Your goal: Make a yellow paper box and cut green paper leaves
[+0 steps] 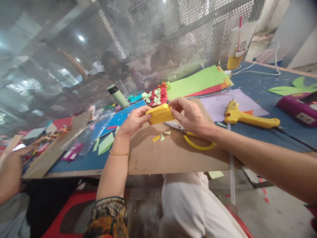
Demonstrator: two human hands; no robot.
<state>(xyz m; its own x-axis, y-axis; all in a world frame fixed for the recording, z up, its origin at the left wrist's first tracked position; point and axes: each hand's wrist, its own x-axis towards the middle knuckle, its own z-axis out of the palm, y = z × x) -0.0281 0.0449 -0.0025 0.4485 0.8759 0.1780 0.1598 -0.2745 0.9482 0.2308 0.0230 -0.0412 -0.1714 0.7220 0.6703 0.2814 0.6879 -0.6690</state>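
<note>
A small yellow box (160, 114), apparently of folded paper or foam sheet, is held above a brown cardboard sheet (153, 162). My left hand (135, 120) grips its left end between thumb and fingers. At the opposite end, my right hand (189, 114) pinches the upper right corner. Scissors (198, 142) with yellow handles lie under my right hand, their blades partly hidden. On the cardboard below the box are a yellow strip (156, 138) and a few pale green paper scraps (162, 137).
A yellow hot glue gun (247, 115) with a cord lies on purple paper (210, 102) at right. Green sheets (198, 81), a green bottle (118, 96) and a drink cup (237, 49) stand or lie behind. Another person's arm (11, 175) is at far left.
</note>
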